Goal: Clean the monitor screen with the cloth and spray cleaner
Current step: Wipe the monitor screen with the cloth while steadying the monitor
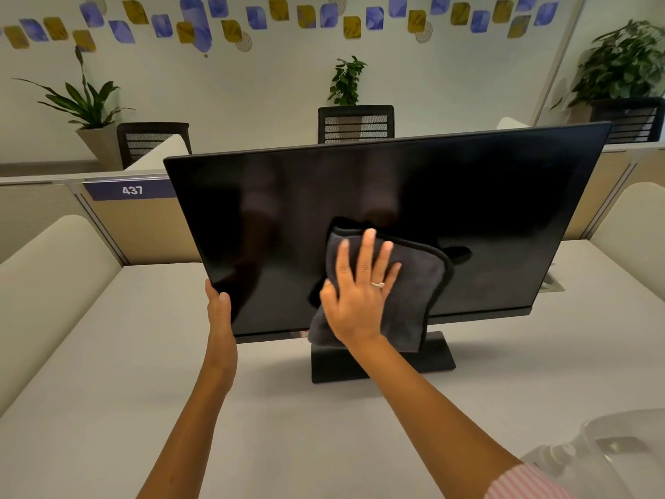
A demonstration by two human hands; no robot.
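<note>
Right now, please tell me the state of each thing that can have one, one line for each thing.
monitor: switched off, dark screen, standing tilted on its base.
cloth: folded, pressed flat on the lower middle of the screen.
right hand: fingers straight and spread, pressing the cloth.
left hand: grips the monitor's lower left edge.
spray bottle: on the desk at the lower right, untouched, blurred.

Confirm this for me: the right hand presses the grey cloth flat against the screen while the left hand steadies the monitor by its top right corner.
One detail is wrong. The left hand grips the monitor at its lower left corner, not the top right, as the head view shows. The rest stands: the right hand presses the grey cloth flat against the screen.
</note>
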